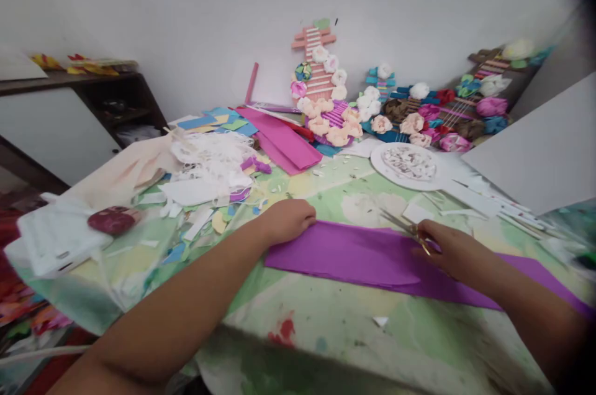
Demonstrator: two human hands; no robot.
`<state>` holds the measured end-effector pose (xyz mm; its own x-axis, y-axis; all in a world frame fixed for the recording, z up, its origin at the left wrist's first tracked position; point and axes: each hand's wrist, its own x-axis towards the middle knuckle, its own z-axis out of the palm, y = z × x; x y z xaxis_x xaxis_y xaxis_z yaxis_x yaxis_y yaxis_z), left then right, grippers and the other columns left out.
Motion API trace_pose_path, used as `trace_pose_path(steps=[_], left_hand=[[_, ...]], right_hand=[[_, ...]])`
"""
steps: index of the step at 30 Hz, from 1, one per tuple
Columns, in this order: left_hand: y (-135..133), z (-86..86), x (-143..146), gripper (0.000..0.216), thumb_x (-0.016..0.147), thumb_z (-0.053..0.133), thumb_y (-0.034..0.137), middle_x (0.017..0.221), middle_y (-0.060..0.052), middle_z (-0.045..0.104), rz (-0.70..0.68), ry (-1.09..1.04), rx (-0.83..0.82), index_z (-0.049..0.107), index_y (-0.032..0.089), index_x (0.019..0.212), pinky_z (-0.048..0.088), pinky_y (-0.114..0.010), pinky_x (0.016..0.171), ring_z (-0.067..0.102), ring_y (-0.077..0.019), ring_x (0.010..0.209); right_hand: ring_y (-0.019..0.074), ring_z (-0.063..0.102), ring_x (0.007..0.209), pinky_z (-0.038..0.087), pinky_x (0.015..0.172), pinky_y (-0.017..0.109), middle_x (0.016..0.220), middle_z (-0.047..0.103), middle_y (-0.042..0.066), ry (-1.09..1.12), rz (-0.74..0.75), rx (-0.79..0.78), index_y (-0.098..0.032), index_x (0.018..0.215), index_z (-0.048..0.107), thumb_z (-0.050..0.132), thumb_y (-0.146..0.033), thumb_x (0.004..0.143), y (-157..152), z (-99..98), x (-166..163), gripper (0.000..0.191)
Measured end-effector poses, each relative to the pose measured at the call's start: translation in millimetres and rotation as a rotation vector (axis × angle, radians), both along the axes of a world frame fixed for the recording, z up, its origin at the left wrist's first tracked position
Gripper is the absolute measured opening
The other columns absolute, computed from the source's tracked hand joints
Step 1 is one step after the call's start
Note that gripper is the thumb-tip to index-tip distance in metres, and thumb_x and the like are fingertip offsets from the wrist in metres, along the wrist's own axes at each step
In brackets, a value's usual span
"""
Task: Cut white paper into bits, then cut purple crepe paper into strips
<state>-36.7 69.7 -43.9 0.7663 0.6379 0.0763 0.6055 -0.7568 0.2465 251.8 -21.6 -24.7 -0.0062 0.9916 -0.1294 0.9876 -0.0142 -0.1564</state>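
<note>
A long folded sheet of purple crepe paper (344,255) lies across the front of the table, its right end running under my right forearm. My left hand (291,221) is closed at the paper's upper left corner, the fingertips curled over its edge. Gold-handled scissors (400,222) sit in my right hand (447,247), which rests over the purple paper. The scissor blades point up and left, slightly apart, above the paper's far edge. Part of the handles is hidden by my fingers.
White scraps (209,159) and coloured cuttings are heaped at left, near a white box-like device (56,240). Folded pink paper (284,140) lies at the back. Guitar-shaped crafts with paper flowers (321,75) lean on the wall. A white guitar-shaped cutout (447,181) holds scraps.
</note>
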Motion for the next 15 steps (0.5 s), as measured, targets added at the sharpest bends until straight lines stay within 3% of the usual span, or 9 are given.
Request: trace_pose_path(steps=[2,8,13,15], left_hand=[[1,3.3,0,0.028,0.077,0.030,0.029,0.076,-0.002,0.057,0.027,0.004,-0.017,0.056,0.018,0.074,0.034,-0.024,0.062,0.048,-0.0138,0.071],[-1,20.4,0,0.027,0.077,0.032,0.030,0.076,-0.001,0.057,0.071,0.033,-0.109,0.057,0.020,0.075,0.033,-0.023,0.067,0.048,-0.0132,0.074],[2,25.5,1,0.028,0.076,0.031,0.032,0.077,0.000,0.057,0.215,0.010,-0.127,0.056,0.021,0.075,0.034,-0.023,0.066,0.049,-0.0132,0.073],[8,24.4,-3,0.029,0.076,0.030,0.033,0.079,-0.001,0.057,0.294,-0.001,-0.122,0.056,0.021,0.076,0.034,-0.024,0.065,0.049,-0.0137,0.072]], right_hand=[[0.0129,0.047,0.055,0.034,0.050,0.023,0.066,0.053,0.001,0.020,0.028,-0.076,-0.021,0.068,0.041,0.040,-0.032,0.069,1,-5.4,12,0.011],[0.0129,0.046,0.057,0.033,0.051,0.023,0.065,0.052,0.002,0.047,0.081,-0.083,-0.021,0.065,0.041,0.036,-0.022,0.068,0,-9.7,33,0.006],[0.0111,0.042,0.052,0.031,0.048,0.022,0.059,0.050,-0.001,0.070,0.121,-0.109,-0.020,0.061,0.040,0.036,-0.019,0.066,1,-8.3,54,0.007],[0.0107,0.041,0.050,0.030,0.047,0.021,0.056,0.049,-0.001,0.067,0.071,-0.084,-0.020,0.059,0.041,0.038,-0.020,0.064,1,-9.8,74,0.006]])
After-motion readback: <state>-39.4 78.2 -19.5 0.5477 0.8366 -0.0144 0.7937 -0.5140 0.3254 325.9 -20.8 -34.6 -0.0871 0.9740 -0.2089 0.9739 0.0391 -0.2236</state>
